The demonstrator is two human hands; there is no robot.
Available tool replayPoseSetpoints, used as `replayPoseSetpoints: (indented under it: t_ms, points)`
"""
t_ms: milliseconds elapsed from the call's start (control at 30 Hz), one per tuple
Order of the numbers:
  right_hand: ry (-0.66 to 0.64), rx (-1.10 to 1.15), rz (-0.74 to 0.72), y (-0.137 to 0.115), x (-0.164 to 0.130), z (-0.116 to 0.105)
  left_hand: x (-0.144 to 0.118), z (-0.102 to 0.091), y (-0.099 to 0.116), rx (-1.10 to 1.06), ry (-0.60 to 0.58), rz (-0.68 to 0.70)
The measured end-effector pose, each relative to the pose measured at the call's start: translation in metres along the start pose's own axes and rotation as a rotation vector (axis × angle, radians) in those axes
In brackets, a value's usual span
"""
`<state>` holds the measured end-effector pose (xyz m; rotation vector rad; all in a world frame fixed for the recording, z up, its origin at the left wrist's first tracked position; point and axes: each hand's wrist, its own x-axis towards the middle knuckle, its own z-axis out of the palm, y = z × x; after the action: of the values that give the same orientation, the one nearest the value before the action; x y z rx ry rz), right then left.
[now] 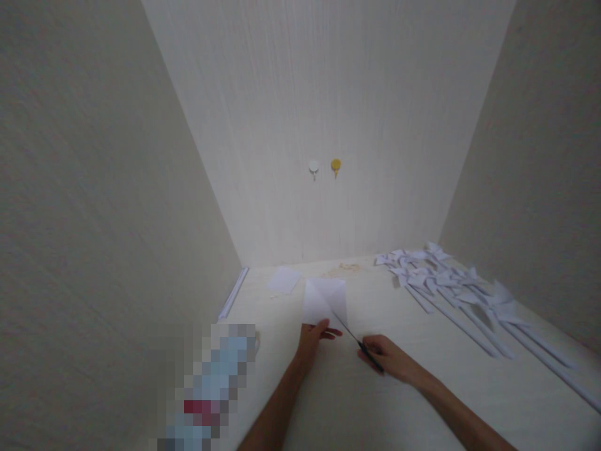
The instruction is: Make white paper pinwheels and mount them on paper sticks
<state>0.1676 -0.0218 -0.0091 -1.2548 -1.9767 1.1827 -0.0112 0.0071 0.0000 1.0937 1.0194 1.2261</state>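
Bare forearms [277,407] lie nearest me; my right hand [391,356] grips a black-handled blade [370,358] over paper [328,291] on the table [375,313]; my left hand [310,336] touches the paper's near edge, grip unclear.

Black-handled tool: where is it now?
Head view, low and right of centre: the black-handled tool is in the right hand, its thin end over the white paper square by the left hand.

The sheet [322,302] looks like smooth, matt paper
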Motion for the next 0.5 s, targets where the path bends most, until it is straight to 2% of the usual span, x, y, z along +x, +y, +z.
replayPoseSetpoints:
  t_ms: [500]
  points:
    - [0.018,-0.002,0.004,-0.0049,-0.0006,-0.0009,-0.001,0.0008,0.0006,-0.007,-0.019,-0.007]
